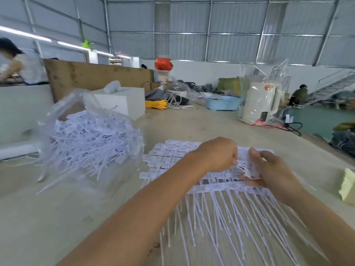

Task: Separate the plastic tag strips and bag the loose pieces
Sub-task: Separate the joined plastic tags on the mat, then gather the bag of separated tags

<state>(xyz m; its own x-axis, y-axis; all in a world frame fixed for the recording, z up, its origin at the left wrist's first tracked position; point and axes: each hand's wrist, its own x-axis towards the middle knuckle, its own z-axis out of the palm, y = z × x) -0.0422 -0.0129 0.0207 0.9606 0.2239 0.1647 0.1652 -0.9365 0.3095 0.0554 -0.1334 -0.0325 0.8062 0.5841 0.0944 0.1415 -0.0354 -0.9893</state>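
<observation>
Head view, both hands' fingers pinching thin white plastic tag strips (211, 186), left hand (221, 153), right hand (272, 171), crinkled clear bag (63, 120) beside.

corrugated metal wall (182, 22) rising at 12 o'clock | strip lights (25, 34) glowing at 10 | wooden board (92, 75) standing at 11 | metal staircase (334, 83) climbing at 2 | pale worktable (57, 212) stretching across 6

The tag strips (215, 191) run off the bottom edge, their printing too blurred to read.
</observation>
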